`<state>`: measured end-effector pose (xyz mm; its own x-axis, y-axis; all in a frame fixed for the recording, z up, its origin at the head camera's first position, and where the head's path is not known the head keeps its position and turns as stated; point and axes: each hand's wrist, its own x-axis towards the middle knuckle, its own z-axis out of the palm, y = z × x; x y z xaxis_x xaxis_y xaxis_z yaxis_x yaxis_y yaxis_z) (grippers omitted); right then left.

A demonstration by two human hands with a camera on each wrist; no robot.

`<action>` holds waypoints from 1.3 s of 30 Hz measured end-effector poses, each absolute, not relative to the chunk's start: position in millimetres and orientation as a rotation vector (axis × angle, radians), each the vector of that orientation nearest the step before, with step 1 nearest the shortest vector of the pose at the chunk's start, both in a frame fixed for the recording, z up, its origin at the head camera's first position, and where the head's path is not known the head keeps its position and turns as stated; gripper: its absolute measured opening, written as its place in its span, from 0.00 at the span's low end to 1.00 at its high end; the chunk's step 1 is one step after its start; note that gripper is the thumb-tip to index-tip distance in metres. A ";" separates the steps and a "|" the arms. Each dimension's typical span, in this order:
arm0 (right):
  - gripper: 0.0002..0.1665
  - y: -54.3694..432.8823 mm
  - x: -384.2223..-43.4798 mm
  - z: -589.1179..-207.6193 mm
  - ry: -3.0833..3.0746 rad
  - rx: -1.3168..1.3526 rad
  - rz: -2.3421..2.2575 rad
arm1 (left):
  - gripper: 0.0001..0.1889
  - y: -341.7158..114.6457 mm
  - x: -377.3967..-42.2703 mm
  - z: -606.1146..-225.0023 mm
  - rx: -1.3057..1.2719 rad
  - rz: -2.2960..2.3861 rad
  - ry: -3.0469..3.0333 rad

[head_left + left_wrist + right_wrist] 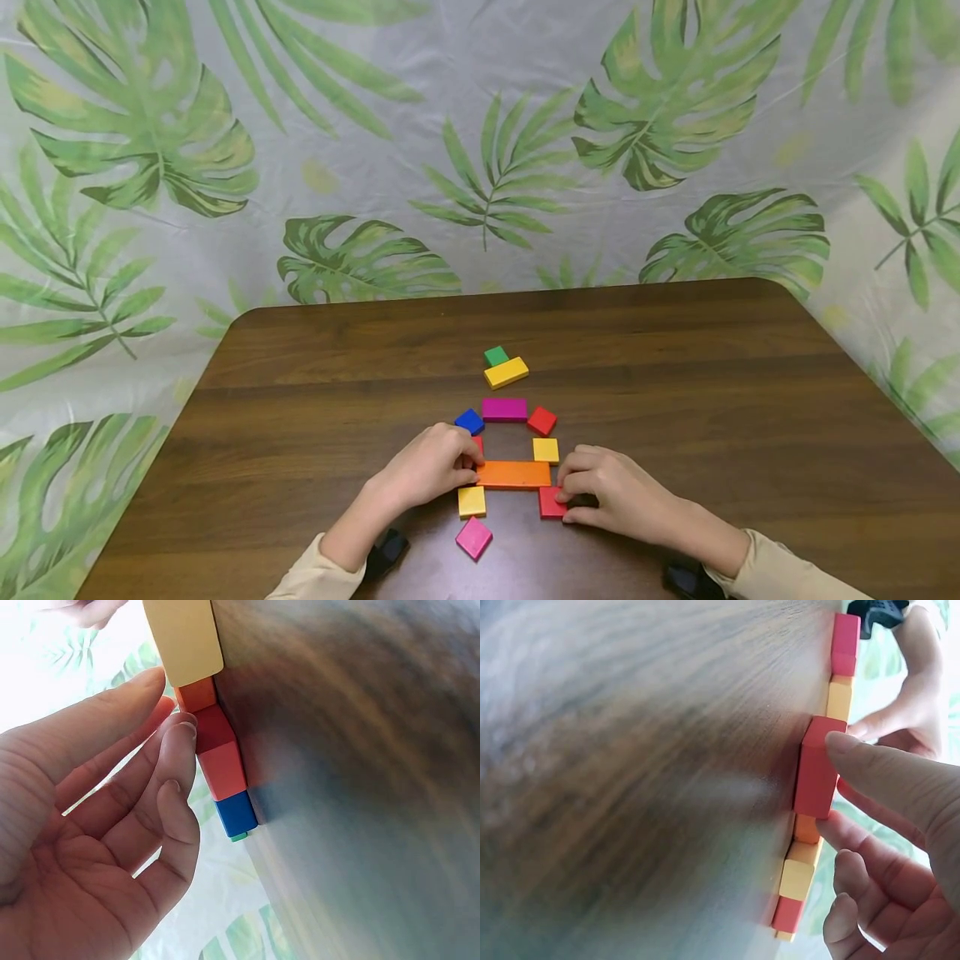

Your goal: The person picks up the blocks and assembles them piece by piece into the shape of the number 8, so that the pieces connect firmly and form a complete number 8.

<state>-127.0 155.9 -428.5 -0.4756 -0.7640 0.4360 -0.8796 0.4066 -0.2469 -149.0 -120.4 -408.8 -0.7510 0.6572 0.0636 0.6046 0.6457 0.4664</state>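
My left hand [435,462] rests its fingertips at the left end of a long orange block [516,475]. In the left wrist view its fingers touch a red block [223,769], with the thumb beside a yellow block [186,641]. The right hand [618,492] pinches a red square block [552,502] just below the orange block's right end, thumb on the near side and fingers on the far side. Above the orange block's right end sits another yellow block [546,451]. A pink block [474,538] lies turned on its corner below the left yellow one.
Beyond the hands are a magenta block [505,410], a tilted blue block [469,422] and a tilted red block [542,421]. Farther back, a yellow bar [506,372] lies against a green block [496,357]. A leaf-print cloth [510,267] hangs behind the wooden table [300,400].
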 end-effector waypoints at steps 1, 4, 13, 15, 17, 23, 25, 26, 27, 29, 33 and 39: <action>0.11 156.0 -127.1 -428.4 -2.410 1.442 0.655 | 0.03 -120.4 -149.1 -408.9 1.059 0.712 2.748; 0.11 156.2 -127.4 -428.2 -2.413 1.439 0.655 | 0.03 -120.6 -149.0 -409.0 1.064 0.703 2.752; 0.10 157.7 -128.1 -428.2 -2.452 1.433 0.663 | 0.03 -120.4 -149.1 -408.2 1.088 0.685 2.753; 0.10 158.1 -128.9 -428.0 -2.449 1.436 0.662 | 0.03 -120.0 -149.4 -407.4 1.097 0.679 2.755; 0.11 158.1 -129.9 -427.6 -2.442 1.441 0.659 | 0.03 -119.8 -149.6 -406.7 1.104 0.676 2.757; 0.09 158.1 -130.2 -426.4 -2.441 1.473 0.650 | 0.03 -119.8 -148.7 -406.7 1.099 0.673 2.749; 0.08 158.4 -130.0 -425.9 -2.438 1.481 0.647 | 0.03 -119.7 -148.5 -407.3 1.104 0.676 2.745; 0.08 158.5 -130.3 -425.5 -2.436 1.483 0.647 | 0.03 -119.6 -148.5 -407.5 1.111 0.673 2.747; 0.08 158.4 -130.7 -425.1 -2.434 1.479 0.642 | 0.03 -119.4 -148.7 -407.7 1.116 0.674 2.751; 0.08 158.1 -132.4 -423.7 -2.430 1.478 0.641 | 0.02 -118.9 -148.9 -408.0 1.118 0.679 2.755; 0.07 156.9 -138.4 -420.6 -2.409 1.481 0.626 | 0.02 -118.2 -147.3 -409.1 1.096 0.686 2.745; 0.06 155.4 -158.8 -413.6 -2.416 1.436 0.563 | 0.02 -118.5 -148.2 -407.5 1.084 0.682 2.739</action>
<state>-158.8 155.4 -413.6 -0.4698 -0.7753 0.4221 -0.8820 0.4318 -0.1886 -148.2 -118.5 -407.5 -0.7370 0.6738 0.0543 0.6204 0.6424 0.4499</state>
